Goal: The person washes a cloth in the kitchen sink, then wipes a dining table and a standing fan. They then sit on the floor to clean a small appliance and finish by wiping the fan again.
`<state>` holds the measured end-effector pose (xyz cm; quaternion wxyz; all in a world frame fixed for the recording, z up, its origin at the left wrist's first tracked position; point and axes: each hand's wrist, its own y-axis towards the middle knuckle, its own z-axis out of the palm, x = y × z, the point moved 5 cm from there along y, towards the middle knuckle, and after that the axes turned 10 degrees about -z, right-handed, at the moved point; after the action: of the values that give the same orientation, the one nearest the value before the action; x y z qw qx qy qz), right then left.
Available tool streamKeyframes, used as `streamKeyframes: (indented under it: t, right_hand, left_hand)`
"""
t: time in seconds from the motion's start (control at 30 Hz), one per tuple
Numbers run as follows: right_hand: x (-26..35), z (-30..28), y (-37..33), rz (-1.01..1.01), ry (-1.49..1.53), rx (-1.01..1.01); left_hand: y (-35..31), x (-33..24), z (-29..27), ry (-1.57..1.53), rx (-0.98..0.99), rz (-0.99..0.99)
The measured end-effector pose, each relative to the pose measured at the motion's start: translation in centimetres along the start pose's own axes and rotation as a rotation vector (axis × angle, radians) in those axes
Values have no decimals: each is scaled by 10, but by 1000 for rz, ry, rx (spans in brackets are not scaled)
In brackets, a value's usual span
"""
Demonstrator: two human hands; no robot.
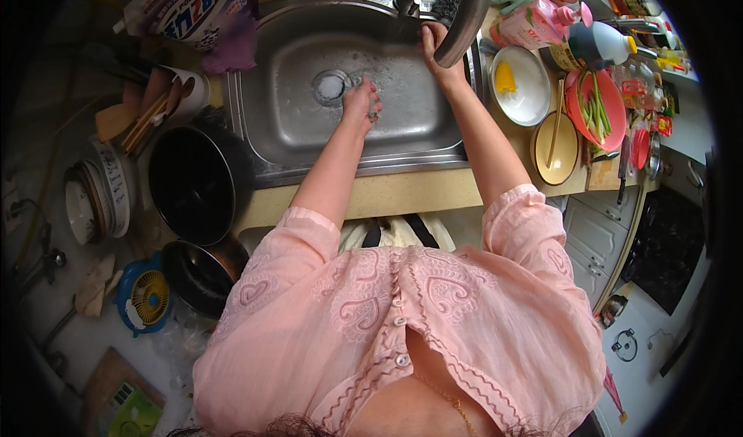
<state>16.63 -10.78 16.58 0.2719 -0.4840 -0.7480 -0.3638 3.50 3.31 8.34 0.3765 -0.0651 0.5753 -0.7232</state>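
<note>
1. Kitchen surface (pixel 418 191), beige, bears a white bowl (pixel 528 104) right of the right hand (pixel 441 56).
2. Sink (pixel 282 124), around the left hand (pixel 361 106): probably stiff, slippery wet; hold its rim (pixel 410 165).
3. Faucet (pixel 470 11), just beside the right hand: likely rigid metal; grasp its neck (pixel 463 33).
4. Half-curled left hand, partly hidden right hand: whether either holds anything, one cannot tell.

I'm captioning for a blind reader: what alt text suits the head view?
A person's left hand is in a steel sink near the drain, the right hand close to the faucet. At right are a white bowl, yellow bowl and pink basin of green stalks; at left, a black pot.
</note>
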Motion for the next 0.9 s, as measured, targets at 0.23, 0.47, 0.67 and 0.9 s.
streamKeyframes:
  t: [0.23, 0.47, 0.67, 0.9]
  right_hand:
    - [2, 27, -51, 169, 77, 132]
    - [35, 44, -67, 68, 21, 219]
    - [22, 56, -57, 270, 191, 287]
    - [26, 36, -35, 419, 362, 153]
  left_hand:
    - [3, -2, -1, -45, -64, 74]
    - [11, -8, 6, 12, 82, 103]
    - [-17, -21, 16, 48, 275, 97]
    - [-8, -38, -41, 146, 137, 295]
